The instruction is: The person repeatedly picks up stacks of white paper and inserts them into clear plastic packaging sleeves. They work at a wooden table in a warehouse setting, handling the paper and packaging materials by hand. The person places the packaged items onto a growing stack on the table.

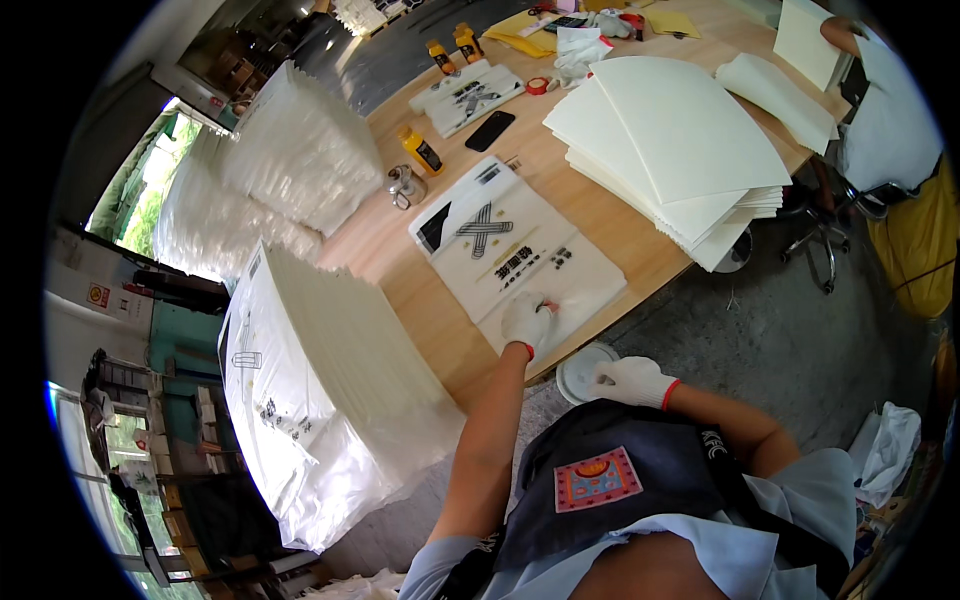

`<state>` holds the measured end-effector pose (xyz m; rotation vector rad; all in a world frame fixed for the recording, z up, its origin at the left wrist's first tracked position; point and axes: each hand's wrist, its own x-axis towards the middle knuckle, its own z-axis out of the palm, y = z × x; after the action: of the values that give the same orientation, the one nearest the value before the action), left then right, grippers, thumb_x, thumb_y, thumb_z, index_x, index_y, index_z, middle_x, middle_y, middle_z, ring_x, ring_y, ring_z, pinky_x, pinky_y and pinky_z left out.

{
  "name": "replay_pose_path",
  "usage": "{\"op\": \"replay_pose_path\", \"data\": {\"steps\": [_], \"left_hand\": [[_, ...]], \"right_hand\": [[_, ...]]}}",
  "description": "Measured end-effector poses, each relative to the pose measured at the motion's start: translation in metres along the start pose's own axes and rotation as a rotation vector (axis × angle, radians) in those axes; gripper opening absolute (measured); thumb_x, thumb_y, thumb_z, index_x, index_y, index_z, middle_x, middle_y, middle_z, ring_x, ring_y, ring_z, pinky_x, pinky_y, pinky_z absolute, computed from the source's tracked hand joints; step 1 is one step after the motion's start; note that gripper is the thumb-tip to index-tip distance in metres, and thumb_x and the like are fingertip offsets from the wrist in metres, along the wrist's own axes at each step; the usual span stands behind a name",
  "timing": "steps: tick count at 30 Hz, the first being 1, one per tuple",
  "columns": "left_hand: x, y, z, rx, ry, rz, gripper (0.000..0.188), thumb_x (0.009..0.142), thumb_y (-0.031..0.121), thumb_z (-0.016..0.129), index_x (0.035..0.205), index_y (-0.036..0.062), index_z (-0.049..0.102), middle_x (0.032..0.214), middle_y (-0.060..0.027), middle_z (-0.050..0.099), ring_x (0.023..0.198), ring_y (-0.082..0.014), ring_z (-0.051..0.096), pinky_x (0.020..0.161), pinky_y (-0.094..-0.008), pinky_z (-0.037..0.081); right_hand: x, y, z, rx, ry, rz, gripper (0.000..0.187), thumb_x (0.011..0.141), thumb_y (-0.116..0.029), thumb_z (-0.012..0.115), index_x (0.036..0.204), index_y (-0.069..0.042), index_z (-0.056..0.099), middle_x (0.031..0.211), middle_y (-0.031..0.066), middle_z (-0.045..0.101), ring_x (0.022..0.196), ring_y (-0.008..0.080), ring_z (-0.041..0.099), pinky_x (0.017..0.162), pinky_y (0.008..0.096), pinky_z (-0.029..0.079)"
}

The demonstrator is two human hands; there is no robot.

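A flat stack of clear plastic bags (pixel 570 265) with black printing lies on the wooden table in front of me. My left hand (pixel 528 322), in a white knit glove with a red cuff, is on the near end of the top bag. Its fingers are curled in on the film, and a small reddish patch shows at the fingertips. Beyond the table's near edge, my right hand (pixel 637 383), gloved the same way, is beside a round whitish lid or tub (pixel 582 374). Its fingers reach out over the rim and appear to hold nothing.
A tall pile of bagged white sheets (pixel 330 370) stands at my left, with wrapped stacks (pixel 290 150) behind. Large white sheets (pixel 670 135) lie at right. A metal container (pixel 405 187), yellow bottle (pixel 420 150) and phone (pixel 490 131) stand beyond the bags. Another person (pixel 890 110) sits far right.
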<state>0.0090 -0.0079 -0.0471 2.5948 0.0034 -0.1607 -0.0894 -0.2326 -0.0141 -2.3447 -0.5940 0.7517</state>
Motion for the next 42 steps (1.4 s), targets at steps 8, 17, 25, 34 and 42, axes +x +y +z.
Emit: {"op": "replay_pose_path", "data": {"steps": [8,17,25,34,42], "left_hand": [[0.004,0.002,-0.03,-0.074,0.152,0.101,0.025,0.087,0.027,0.05,0.075,0.0098,0.063,0.088,-0.0111,0.062,0.09,-0.0314,0.057,0.077,-0.0413,0.044],[0.019,0.013,-0.072,-1.025,0.538,0.134,0.016,0.091,0.016,0.054,0.105,0.0087,0.056,0.088,-0.0043,0.056,0.07,-0.0108,0.052,0.066,-0.0274,0.045],[0.002,0.065,-0.084,-1.003,0.208,0.252,0.022,0.087,0.001,0.056,0.108,0.0074,0.057,0.088,0.0003,0.059,0.064,-0.0072,0.052,0.056,-0.0229,0.044],[-0.118,0.184,-0.062,-0.397,0.02,0.832,0.019,0.073,0.003,0.063,0.091,0.0096,0.06,0.073,-0.0142,0.06,0.066,-0.0335,0.062,0.058,-0.0399,0.05],[-0.059,0.101,-0.049,-1.004,0.212,0.074,0.019,0.096,0.018,0.051,0.11,0.0057,0.056,0.078,0.0,0.057,0.057,-0.0045,0.047,0.051,-0.02,0.038]], "right_hand": [[0.076,-0.008,-0.042,0.616,0.136,0.101,0.047,0.089,-0.045,0.051,0.102,-0.001,0.061,0.086,0.0063,0.066,0.074,0.0185,0.064,0.066,0.0298,0.05],[0.126,0.013,-0.044,0.125,0.442,0.015,0.042,0.087,-0.043,0.049,0.101,-0.005,0.063,0.094,0.018,0.065,0.085,0.0347,0.063,0.075,0.0444,0.05],[0.059,-0.006,-0.102,0.474,0.162,0.163,0.043,0.09,-0.042,0.049,0.091,-0.002,0.063,0.076,0.0105,0.067,0.073,0.0288,0.064,0.068,0.04,0.05],[0.105,-0.039,-0.07,-0.008,0.405,-0.166,0.037,0.088,-0.036,0.054,0.106,-0.005,0.061,0.101,0.0149,0.064,0.093,0.0274,0.062,0.081,0.036,0.048],[0.008,-0.028,-0.175,-0.14,0.275,-0.355,0.037,0.083,-0.03,0.062,0.115,-0.012,0.06,0.118,0.0138,0.057,0.105,0.029,0.056,0.092,0.0381,0.044]]}}
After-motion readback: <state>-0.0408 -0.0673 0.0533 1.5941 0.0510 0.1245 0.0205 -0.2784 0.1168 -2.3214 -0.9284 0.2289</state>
